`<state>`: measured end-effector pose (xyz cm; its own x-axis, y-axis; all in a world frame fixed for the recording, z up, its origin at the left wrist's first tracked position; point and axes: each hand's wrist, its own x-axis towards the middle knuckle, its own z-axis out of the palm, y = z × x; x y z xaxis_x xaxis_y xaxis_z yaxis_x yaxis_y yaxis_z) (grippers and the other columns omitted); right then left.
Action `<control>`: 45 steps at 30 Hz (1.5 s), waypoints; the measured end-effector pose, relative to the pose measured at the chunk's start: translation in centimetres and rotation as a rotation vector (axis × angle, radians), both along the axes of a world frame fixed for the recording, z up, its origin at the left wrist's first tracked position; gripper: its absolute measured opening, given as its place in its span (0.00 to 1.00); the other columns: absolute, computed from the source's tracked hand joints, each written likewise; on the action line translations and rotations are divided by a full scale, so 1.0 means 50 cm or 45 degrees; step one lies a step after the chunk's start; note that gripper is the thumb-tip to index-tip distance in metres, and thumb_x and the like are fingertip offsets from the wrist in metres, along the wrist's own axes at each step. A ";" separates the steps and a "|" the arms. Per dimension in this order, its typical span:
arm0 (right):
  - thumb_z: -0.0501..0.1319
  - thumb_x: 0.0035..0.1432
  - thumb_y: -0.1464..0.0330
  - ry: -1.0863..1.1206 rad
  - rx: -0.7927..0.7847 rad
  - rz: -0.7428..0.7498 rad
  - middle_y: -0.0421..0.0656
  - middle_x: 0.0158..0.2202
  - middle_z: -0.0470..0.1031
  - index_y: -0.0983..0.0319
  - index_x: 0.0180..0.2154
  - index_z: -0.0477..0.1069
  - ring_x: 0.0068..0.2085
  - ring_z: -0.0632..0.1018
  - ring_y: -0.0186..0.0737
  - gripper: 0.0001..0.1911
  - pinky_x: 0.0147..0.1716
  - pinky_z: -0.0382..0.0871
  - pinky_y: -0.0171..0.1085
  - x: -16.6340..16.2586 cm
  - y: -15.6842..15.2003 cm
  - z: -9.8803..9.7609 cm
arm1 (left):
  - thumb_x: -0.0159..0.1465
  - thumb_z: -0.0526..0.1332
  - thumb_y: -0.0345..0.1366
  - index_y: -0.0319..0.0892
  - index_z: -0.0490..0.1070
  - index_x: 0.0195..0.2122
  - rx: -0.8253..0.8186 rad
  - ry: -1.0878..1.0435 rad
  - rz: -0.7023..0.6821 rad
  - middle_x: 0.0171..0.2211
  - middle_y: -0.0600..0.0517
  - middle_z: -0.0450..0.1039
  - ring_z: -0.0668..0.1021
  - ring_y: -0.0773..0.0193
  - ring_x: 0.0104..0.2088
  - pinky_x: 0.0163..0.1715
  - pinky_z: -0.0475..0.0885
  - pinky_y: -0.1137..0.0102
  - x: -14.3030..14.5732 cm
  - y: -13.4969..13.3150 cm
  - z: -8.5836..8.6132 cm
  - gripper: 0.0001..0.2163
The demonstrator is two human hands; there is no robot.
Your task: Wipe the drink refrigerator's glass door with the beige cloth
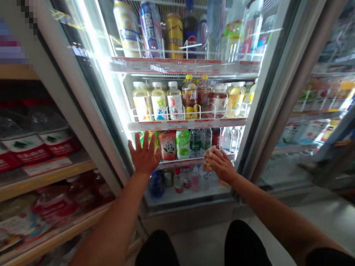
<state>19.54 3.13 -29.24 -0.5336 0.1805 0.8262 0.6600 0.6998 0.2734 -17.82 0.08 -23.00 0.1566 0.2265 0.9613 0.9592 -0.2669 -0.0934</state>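
Fingers spread, my left hand (144,157) lies flat against or just in front of the glass door (172,188) of a lit drinks fridge, on its lower left side. My right hand (222,166) is closed on a crumpled, pale cloth (210,158) at the glass on the lower right. Behind the door, between the two hands, stand a red drink bottle (168,146), a green-and-white bottle (183,144) and clear green bottles (195,142). Whether the left palm touches the glass I cannot tell.
Higher fridge shelves hold juice and tea bottles (173,100) and large cans (151,29). A metal door frame (280,99) runs up the right, with another fridge beyond. On the left is a wooden shelf (50,179) with red-labelled packs. My knees (158,249) are below.
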 end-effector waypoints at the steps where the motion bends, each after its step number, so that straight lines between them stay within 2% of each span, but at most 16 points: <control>1: 0.55 0.69 0.73 0.058 0.003 -0.021 0.49 0.58 0.79 0.56 0.56 0.77 0.66 0.72 0.51 0.20 0.68 0.65 0.57 -0.005 0.005 0.019 | 0.72 0.57 0.42 0.51 0.52 0.74 -0.011 -0.002 0.001 0.74 0.46 0.52 0.42 0.49 0.75 0.73 0.34 0.41 0.000 0.000 0.000 0.31; 4: 0.53 0.70 0.72 0.280 0.065 -0.037 0.52 0.66 0.71 0.59 0.59 0.74 0.73 0.60 0.55 0.20 0.69 0.62 0.61 -0.040 0.023 0.093 | 0.72 0.57 0.43 0.50 0.54 0.74 -0.047 -0.018 0.017 0.74 0.45 0.53 0.41 0.49 0.75 0.73 0.33 0.41 0.002 -0.003 0.001 0.30; 6: 0.54 0.70 0.73 0.283 0.075 0.023 0.52 0.67 0.69 0.60 0.61 0.72 0.74 0.56 0.54 0.21 0.70 0.60 0.61 -0.082 0.026 0.107 | 0.72 0.56 0.44 0.49 0.56 0.73 -0.079 -0.040 0.018 0.73 0.45 0.55 0.41 0.49 0.75 0.73 0.33 0.41 0.004 -0.006 0.003 0.29; 9: 0.56 0.70 0.74 -0.151 0.008 0.281 0.49 0.61 0.77 0.59 0.58 0.75 0.72 0.63 0.48 0.19 0.69 0.63 0.56 -0.151 0.010 0.061 | 0.72 0.55 0.45 0.49 0.58 0.72 -0.119 -0.061 0.006 0.72 0.45 0.56 0.43 0.49 0.76 0.73 0.31 0.41 0.006 -0.010 0.005 0.28; 11: 0.57 0.70 0.73 -0.400 -0.011 0.410 0.48 0.60 0.78 0.60 0.55 0.76 0.70 0.67 0.44 0.16 0.68 0.66 0.51 -0.189 -0.003 0.030 | 0.72 0.55 0.45 0.48 0.59 0.72 -0.120 -0.058 -0.001 0.72 0.45 0.56 0.45 0.49 0.76 0.73 0.31 0.42 0.008 -0.011 0.005 0.28; 13: 0.56 0.71 0.74 -0.425 0.008 0.425 0.48 0.61 0.77 0.61 0.55 0.76 0.70 0.66 0.43 0.16 0.68 0.65 0.50 -0.216 -0.009 0.029 | 0.72 0.55 0.45 0.48 0.60 0.72 -0.111 -0.053 -0.003 0.72 0.45 0.57 0.44 0.49 0.76 0.73 0.31 0.43 0.008 -0.011 0.005 0.27; 17: 0.54 0.72 0.72 -0.146 0.054 0.254 0.48 0.64 0.74 0.60 0.60 0.73 0.73 0.59 0.46 0.20 0.72 0.58 0.53 -0.261 -0.010 0.061 | 0.73 0.55 0.45 0.46 0.62 0.71 -0.065 -0.045 0.007 0.72 0.44 0.56 0.42 0.51 0.76 0.73 0.32 0.44 0.010 -0.009 0.004 0.26; 20: 0.57 0.69 0.74 -0.251 -0.012 0.275 0.50 0.62 0.76 0.62 0.59 0.74 0.71 0.65 0.48 0.19 0.70 0.62 0.54 -0.292 -0.021 0.022 | 0.73 0.55 0.45 0.46 0.62 0.70 -0.037 -0.034 0.005 0.72 0.44 0.56 0.42 0.52 0.76 0.74 0.33 0.44 0.010 -0.008 0.003 0.26; 22: 0.61 0.66 0.74 -0.560 -0.076 0.394 0.50 0.62 0.76 0.64 0.55 0.77 0.69 0.69 0.46 0.17 0.69 0.64 0.50 -0.303 -0.032 -0.020 | 0.73 0.54 0.45 0.46 0.63 0.70 -0.047 -0.038 -0.002 0.72 0.45 0.58 0.42 0.52 0.76 0.74 0.33 0.44 0.009 -0.008 0.003 0.25; 25: 0.62 0.66 0.74 -0.685 -0.092 0.459 0.49 0.62 0.76 0.64 0.56 0.76 0.69 0.69 0.43 0.17 0.69 0.65 0.46 -0.293 -0.037 -0.039 | 0.73 0.54 0.45 0.47 0.63 0.70 -0.085 -0.057 -0.031 0.71 0.45 0.59 0.42 0.52 0.76 0.74 0.32 0.44 0.009 -0.008 0.003 0.25; 30: 0.60 0.68 0.74 -0.332 -0.079 0.333 0.49 0.62 0.76 0.61 0.61 0.73 0.72 0.63 0.46 0.21 0.70 0.61 0.53 -0.242 -0.023 0.003 | 0.73 0.55 0.44 0.47 0.62 0.70 -0.118 -0.091 -0.051 0.72 0.46 0.58 0.44 0.50 0.76 0.73 0.31 0.43 0.009 -0.009 0.003 0.26; 34: 0.60 0.68 0.74 -0.539 -0.091 0.410 0.47 0.60 0.78 0.61 0.56 0.77 0.68 0.70 0.42 0.17 0.68 0.66 0.47 -0.194 -0.021 -0.028 | 0.72 0.55 0.44 0.47 0.62 0.71 -0.105 -0.067 -0.023 0.71 0.45 0.58 0.44 0.49 0.76 0.73 0.32 0.43 0.007 -0.009 0.003 0.26; 36: 0.58 0.69 0.74 -0.574 -0.064 0.433 0.45 0.59 0.79 0.60 0.55 0.77 0.67 0.72 0.40 0.17 0.66 0.68 0.44 -0.164 -0.019 -0.027 | 0.72 0.55 0.44 0.47 0.61 0.71 -0.102 -0.061 -0.016 0.71 0.45 0.59 0.46 0.49 0.76 0.73 0.32 0.43 0.005 -0.009 0.003 0.26; 41: 0.54 0.70 0.74 -0.072 -0.011 0.144 0.47 0.62 0.75 0.58 0.62 0.72 0.72 0.61 0.49 0.22 0.70 0.62 0.56 -0.088 -0.004 0.051 | 0.72 0.55 0.44 0.48 0.61 0.71 -0.087 -0.058 0.008 0.71 0.45 0.60 0.47 0.49 0.76 0.73 0.33 0.44 0.005 -0.009 0.005 0.27; 43: 0.53 0.70 0.75 0.075 -0.022 0.046 0.50 0.63 0.74 0.59 0.62 0.72 0.73 0.60 0.52 0.23 0.70 0.61 0.59 -0.065 -0.007 0.047 | 0.72 0.55 0.45 0.48 0.62 0.71 -0.080 -0.063 0.019 0.70 0.44 0.61 0.47 0.50 0.76 0.73 0.34 0.44 0.006 -0.009 0.006 0.27; 45: 0.53 0.69 0.75 0.014 -0.035 0.049 0.51 0.62 0.76 0.61 0.61 0.73 0.71 0.64 0.53 0.23 0.68 0.65 0.58 -0.044 -0.017 0.008 | 0.72 0.54 0.46 0.48 0.62 0.70 -0.087 -0.072 0.021 0.70 0.44 0.62 0.48 0.50 0.75 0.73 0.35 0.44 0.007 -0.009 0.007 0.26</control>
